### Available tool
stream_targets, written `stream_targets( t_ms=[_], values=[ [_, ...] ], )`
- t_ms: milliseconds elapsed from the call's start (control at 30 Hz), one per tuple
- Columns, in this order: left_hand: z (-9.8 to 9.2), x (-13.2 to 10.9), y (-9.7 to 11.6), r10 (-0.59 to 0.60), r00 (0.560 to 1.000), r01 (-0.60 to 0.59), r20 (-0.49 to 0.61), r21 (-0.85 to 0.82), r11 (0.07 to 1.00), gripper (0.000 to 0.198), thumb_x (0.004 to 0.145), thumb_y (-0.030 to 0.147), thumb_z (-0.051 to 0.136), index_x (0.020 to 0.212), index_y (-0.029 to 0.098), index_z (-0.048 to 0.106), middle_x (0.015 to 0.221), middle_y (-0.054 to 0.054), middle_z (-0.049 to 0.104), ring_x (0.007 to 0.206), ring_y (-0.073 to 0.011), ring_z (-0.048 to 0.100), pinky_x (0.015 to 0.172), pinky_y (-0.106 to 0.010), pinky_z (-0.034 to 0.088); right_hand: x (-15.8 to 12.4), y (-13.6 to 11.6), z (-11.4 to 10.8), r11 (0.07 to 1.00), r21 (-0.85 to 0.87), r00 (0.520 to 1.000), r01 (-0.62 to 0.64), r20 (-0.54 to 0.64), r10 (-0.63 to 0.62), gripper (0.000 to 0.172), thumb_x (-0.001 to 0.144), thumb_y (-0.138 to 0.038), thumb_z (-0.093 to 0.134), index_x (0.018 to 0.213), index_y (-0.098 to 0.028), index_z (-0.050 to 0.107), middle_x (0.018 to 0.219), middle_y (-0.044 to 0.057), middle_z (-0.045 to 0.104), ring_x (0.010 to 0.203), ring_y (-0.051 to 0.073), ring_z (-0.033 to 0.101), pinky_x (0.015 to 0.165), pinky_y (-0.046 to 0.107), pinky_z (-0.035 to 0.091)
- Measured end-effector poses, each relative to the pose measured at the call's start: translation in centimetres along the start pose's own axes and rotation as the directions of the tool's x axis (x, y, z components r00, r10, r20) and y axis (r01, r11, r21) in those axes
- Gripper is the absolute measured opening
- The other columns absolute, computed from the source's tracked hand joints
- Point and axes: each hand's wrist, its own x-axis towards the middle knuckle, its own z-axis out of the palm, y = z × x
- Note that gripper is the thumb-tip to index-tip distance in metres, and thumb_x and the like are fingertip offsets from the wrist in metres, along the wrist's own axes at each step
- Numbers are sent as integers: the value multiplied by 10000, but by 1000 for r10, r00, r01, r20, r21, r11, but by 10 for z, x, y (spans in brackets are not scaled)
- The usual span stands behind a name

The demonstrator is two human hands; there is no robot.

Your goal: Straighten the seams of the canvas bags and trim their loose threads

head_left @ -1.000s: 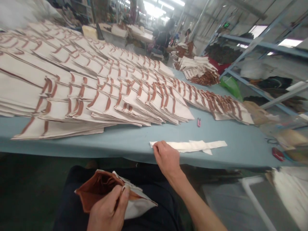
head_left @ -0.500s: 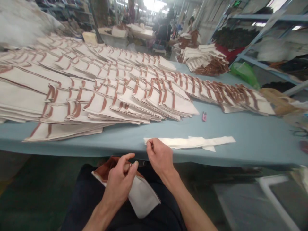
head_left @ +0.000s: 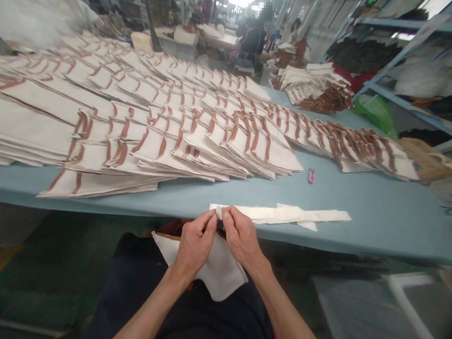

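My left hand (head_left: 197,241) and my right hand (head_left: 241,234) meet at the table's front edge. Both are closed, their fingertips pinching a small white piece (head_left: 219,213), perhaps a fabric tab. Under them, over my lap, hangs a white fabric piece (head_left: 222,273) with a brown lining showing at its upper edge. Whether the fingers also grip this fabric is hidden. Just beyond my right hand, white fabric strips (head_left: 271,214) lie flat on the table, overlapping one another.
Rows of overlapping white pieces with brown edging (head_left: 158,146) cover much of the blue table (head_left: 370,202). Pink thread snips (head_left: 311,176) lie right of them. Farther back are a heaped fabric pile (head_left: 318,87), a green bag (head_left: 376,113), blue shelving (head_left: 399,96) and a seated person (head_left: 252,42).
My left hand has moved up and right to meet my right hand. The small white piece now shows between them, and the fabric on my lap is raised and spread wider.
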Motion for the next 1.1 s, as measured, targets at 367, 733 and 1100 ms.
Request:
stream_targets(
  t_ms=[367,733,1100],
  values=[
    [0,4,-3,-16,1000,16,-7,-26,1000,386,988,351,506,1061,140,820,906,-44,816,839,-212,741,809,-266,548,10,12,-6,985,153,987,-80,152,57,330,986,-364,493,976,-184,770,694,9,704,629,165,656,595,250,475],
    [-19,-8,-9,-88,955,113,-283,70,991,526,1028,462,445,1235,54,704,613,24,590,528,-150,509,534,-244,412,15,16,-1,970,186,981,-159,140,134,289,956,-404,536,822,-195,683,690,4,696,586,150,646,572,244,471],
    [-11,-8,1,5,990,-78,140,519,851,468,1040,266,451,1467,164,612,859,-129,826,759,-275,788,679,-298,527,15,10,-5,967,226,988,-116,130,89,249,932,-372,583,754,-209,645,678,-15,665,610,146,609,590,245,460]
  ],
)
